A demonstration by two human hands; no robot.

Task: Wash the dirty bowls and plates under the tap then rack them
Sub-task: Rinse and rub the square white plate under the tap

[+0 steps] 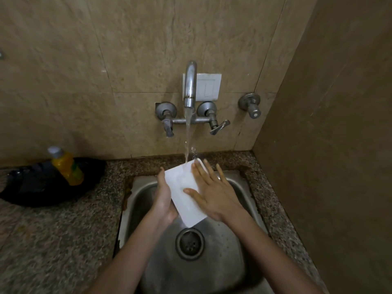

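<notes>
A white rectangular plate (184,188) is held tilted over the steel sink (212,262), its far end under the running stream from the tap (190,84). My left hand (163,200) grips the plate's left edge, with the fingers hidden behind it. My right hand (214,193) lies flat on the plate's upper face, fingers straight and spread. Water falls onto the plate's far corner.
A yellow dish-soap bottle (66,166) lies on a black plastic bag (42,185) on the granite counter (53,240) to the left. Two tap handles (214,124) and a separate valve (251,106) stick out of the tiled wall. A wall closes in on the right. The drain (189,244) lies below the plate.
</notes>
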